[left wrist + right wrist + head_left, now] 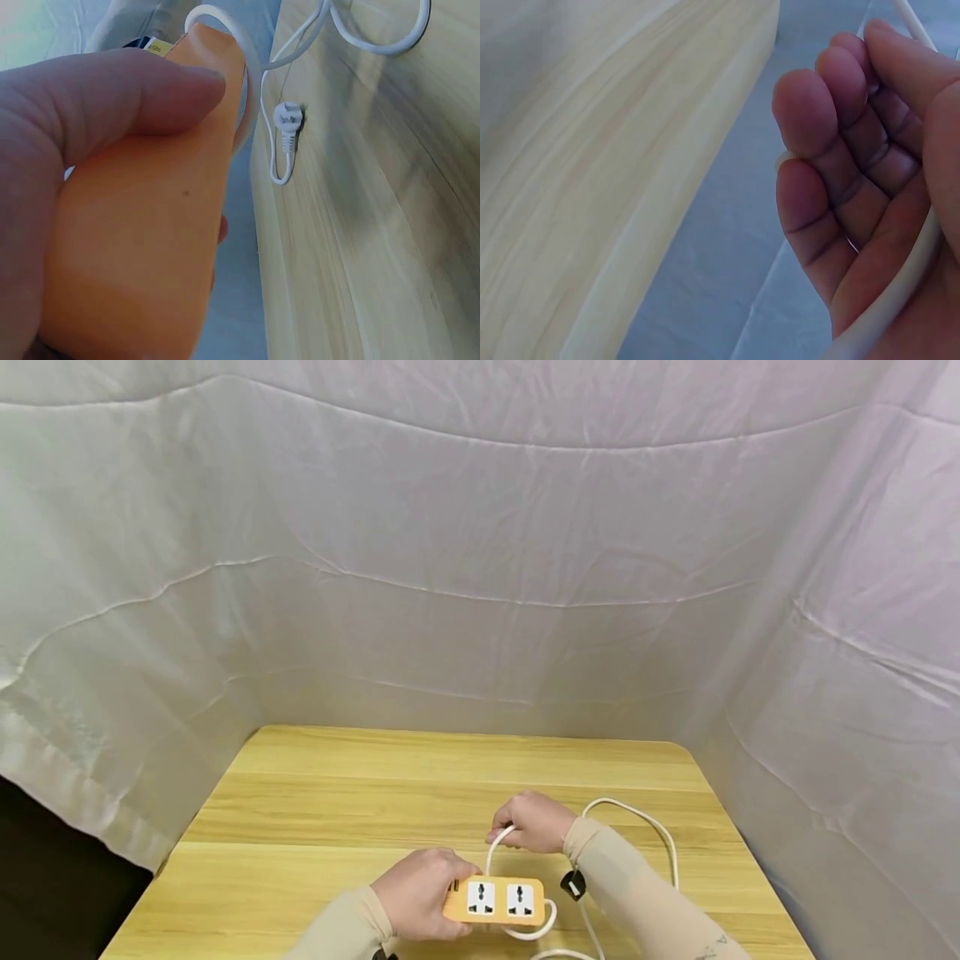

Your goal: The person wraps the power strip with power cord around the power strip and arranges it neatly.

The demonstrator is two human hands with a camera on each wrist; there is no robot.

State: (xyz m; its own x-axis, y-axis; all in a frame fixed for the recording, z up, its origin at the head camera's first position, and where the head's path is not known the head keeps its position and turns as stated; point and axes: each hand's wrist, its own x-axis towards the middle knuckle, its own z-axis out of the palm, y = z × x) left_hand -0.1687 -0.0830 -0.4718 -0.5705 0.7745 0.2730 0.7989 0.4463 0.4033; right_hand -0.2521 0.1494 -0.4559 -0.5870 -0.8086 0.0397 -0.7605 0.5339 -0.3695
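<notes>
My left hand (426,893) grips the left end of an orange power strip (500,900), its two white socket faces turned up toward the head camera. In the left wrist view the thumb lies along the strip's plain orange side (142,232). Just beyond the strip, my right hand (534,821) holds the strip's white power cord (491,853) in curled fingers. In the right wrist view the cord (892,307) crosses the palm, and fingers partly hide it. One loop of cord curls round the strip's right end.
Loose cord (667,843) arcs over the wooden table (360,793) at the right, passing beneath the right forearm. A white plug (288,118) lies on the tabletop in the left wrist view. Grey cloth curtains (480,643) enclose the table at back and sides.
</notes>
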